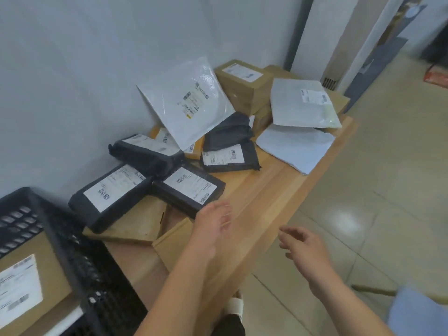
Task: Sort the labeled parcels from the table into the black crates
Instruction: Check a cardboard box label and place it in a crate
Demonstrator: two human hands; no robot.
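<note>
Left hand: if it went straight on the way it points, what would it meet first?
Probably the nearest black parcel, lying just beyond the left hand's fingers. The hand is blurred and its height over the table is unclear, so it could pass above.

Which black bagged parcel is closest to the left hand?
The black plastic-bag parcel just beyond the left hand, nearest the wooden table's front edge; the other black bags lie farther left or back.
</note>
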